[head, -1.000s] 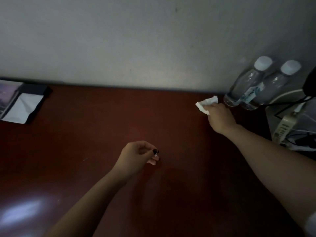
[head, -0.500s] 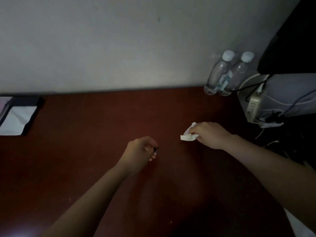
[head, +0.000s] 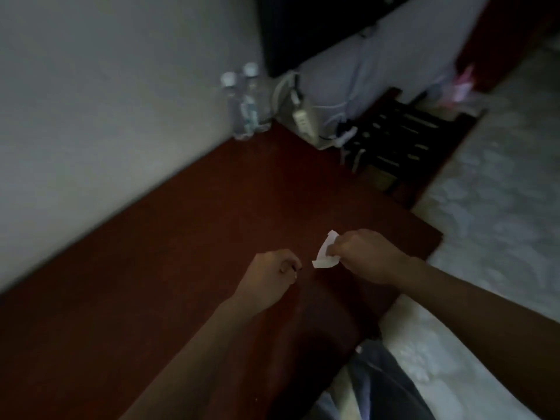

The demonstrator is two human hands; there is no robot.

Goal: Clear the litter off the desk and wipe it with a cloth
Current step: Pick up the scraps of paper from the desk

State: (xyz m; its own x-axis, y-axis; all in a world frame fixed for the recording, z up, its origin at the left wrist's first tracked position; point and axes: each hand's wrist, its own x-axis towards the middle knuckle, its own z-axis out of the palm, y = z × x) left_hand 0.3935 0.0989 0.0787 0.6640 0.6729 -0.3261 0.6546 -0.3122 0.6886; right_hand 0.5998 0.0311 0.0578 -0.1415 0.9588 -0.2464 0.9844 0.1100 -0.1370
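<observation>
A dark red-brown desk (head: 181,253) runs along a pale wall. My right hand (head: 368,254) hovers over the desk near its right end and grips a crumpled white scrap of paper (head: 325,251) that sticks out to its left. Just left of it, my left hand (head: 271,278) is curled, pinching a small dark object (head: 295,268) between fingers and thumb. The frame is dim and blurred.
Two clear water bottles (head: 245,101) with white caps stand at the desk's far corner against the wall. Beside them are a white power strip (head: 300,118) with cables, and a dark slatted rack (head: 403,140). Pale patterned floor (head: 491,207) lies to the right.
My right hand pulled the paper scrap back from beside the bottles to near my left hand. The view swung right and tilted. My left hand kept its pinch.
</observation>
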